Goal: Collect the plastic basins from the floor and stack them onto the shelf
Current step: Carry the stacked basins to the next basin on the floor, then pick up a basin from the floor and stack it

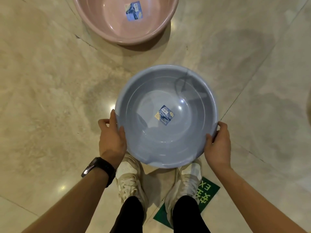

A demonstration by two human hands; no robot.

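Note:
A round blue-grey plastic basin with a label stuck to its inside bottom is held level above my feet. My left hand grips its left rim, thumb over the edge. My right hand grips the right rim the same way. A larger pink basin, also labelled inside, rests on the floor further ahead, cut off by the top edge. No shelf is in view.
The floor is polished beige marble tile with glare spots. A green exit sticker lies on the floor under my right shoe. My white sneakers stand directly below the blue basin.

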